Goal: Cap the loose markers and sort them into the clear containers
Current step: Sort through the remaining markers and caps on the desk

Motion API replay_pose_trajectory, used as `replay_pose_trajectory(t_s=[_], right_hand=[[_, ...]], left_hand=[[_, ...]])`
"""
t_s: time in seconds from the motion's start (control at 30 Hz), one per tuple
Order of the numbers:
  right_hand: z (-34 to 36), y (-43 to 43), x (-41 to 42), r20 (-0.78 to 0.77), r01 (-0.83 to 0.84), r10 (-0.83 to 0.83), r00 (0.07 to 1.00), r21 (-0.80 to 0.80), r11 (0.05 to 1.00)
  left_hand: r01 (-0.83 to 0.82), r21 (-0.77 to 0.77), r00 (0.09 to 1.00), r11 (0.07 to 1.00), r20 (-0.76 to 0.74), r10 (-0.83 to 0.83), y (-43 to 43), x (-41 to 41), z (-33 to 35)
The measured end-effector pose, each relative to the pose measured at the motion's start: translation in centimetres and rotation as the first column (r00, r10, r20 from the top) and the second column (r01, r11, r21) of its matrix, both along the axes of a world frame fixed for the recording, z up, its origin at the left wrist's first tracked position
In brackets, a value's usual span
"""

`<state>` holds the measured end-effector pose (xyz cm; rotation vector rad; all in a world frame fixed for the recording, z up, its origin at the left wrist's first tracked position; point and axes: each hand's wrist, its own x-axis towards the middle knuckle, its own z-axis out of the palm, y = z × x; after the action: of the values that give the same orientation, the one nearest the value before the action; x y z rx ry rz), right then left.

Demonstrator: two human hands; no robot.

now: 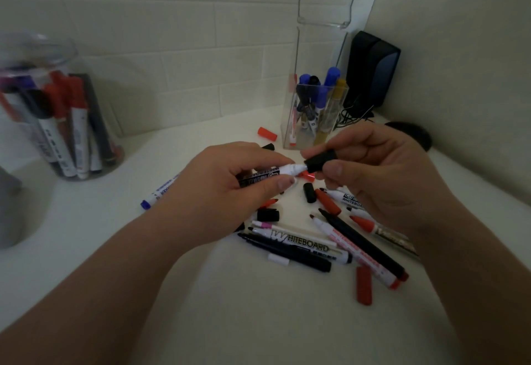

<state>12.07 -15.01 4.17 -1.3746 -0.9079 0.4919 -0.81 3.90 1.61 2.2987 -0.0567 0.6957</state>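
Observation:
My left hand grips a white whiteboard marker with black print, its tip end pointing right. My right hand pinches a black cap between thumb and fingers, and the cap's mouth sits right at the marker's tip. Below the hands several uncapped markers in black, red and white lie in a heap with loose caps, among them a black cap and a red cap. A blue-ended marker lies left of the heap, partly under my left hand.
A round clear jar at the left holds red and black markers. A tall clear rectangular container at the back holds blue and yellow markers. A loose red cap lies beside it. A black speaker with cables stands in the corner.

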Motion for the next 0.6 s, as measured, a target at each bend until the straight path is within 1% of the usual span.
replay_pose_trajectory(t_s=[0.07,0.1,0.2,0.27,0.37,0.47,0.53,0.6], right_hand=[[0.0,0.0,-0.4,0.051,0.004,-0.002,0.999,-0.048,0.999],[0.1,0.0,-0.7,0.103,0.030,-0.021,0.994,-0.087,0.996],[0.3,-0.1,-1.3,0.330,0.161,-0.092,0.940,-0.189,0.969],[0.4,-0.2,-1.5,0.433,0.203,-0.094,0.896,-0.212,0.956],[0.4,-0.3,-1.4,0.453,0.195,-0.074,0.889,-0.228,0.954],[0.1,-0.2,-1.4,0.457,0.189,-0.065,0.887,-0.232,0.954],[-0.1,0.0,-1.5,0.425,0.177,-0.060,0.903,-0.241,0.954],[0.0,0.2,-1.5,0.356,0.139,-0.045,0.933,-0.243,0.960]], left_hand=[[0.002,0.018,1.000,1.000,0.004,-0.002,0.0,0.0,0.0],[-0.002,0.037,1.000,0.999,-0.002,0.002,-0.1,0.0,-0.1],[-0.013,0.068,1.000,0.998,-0.014,0.014,0.0,0.1,-0.3],[-0.018,0.069,1.000,0.997,-0.014,0.019,0.1,0.1,-0.4],[-0.017,0.084,1.000,0.996,0.003,0.017,0.0,0.1,-0.3],[-0.009,0.137,1.000,0.991,0.014,0.008,0.0,0.0,-0.2],[-0.008,0.199,1.000,0.980,0.002,0.008,0.1,-0.1,-0.1],[-0.009,0.251,1.000,0.968,0.008,0.008,0.2,0.0,-0.1]])
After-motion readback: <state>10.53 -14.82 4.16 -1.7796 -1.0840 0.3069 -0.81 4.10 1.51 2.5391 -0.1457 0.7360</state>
